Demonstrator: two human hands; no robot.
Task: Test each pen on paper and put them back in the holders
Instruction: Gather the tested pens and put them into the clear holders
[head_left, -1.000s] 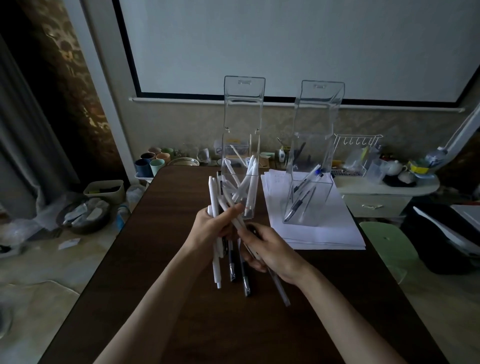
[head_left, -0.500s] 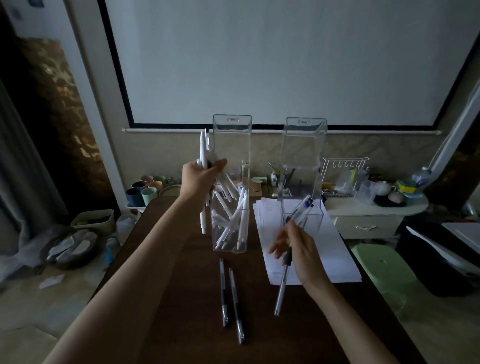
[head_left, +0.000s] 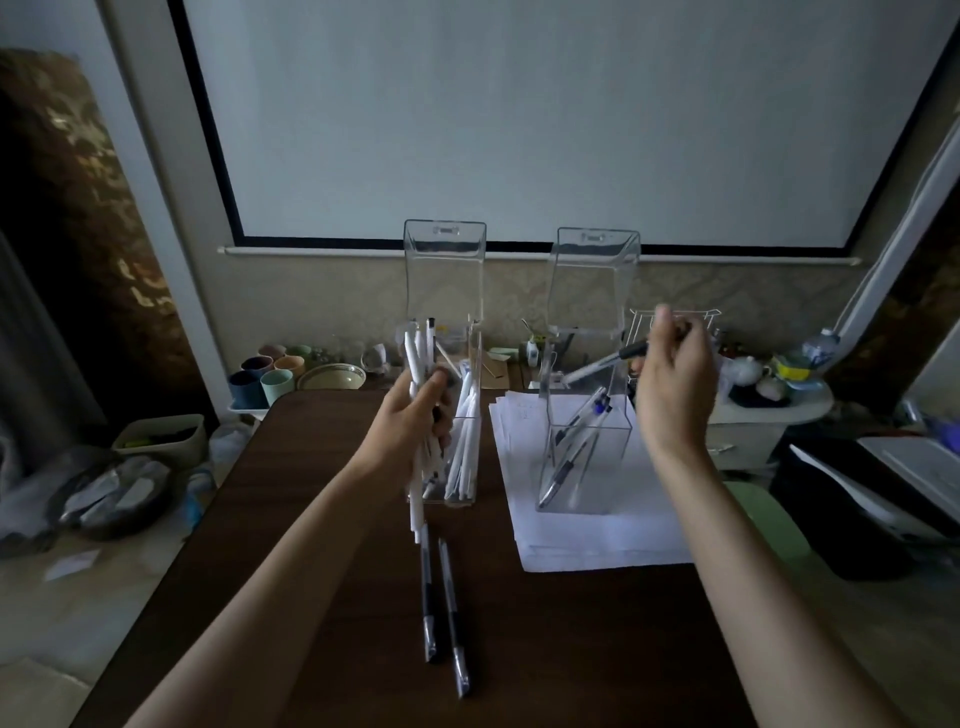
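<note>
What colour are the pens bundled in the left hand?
White; the head view shows the pens in the left hand.

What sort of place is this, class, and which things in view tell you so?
Probably a lived-in room at home: a projector screen hangs on the wall, coloured cups and a plate stand behind the table, and a teapot sits on a side cabinet.

Two clear holders (head_left: 445, 270); two pens (head_left: 427, 597) lying loose.
</note>
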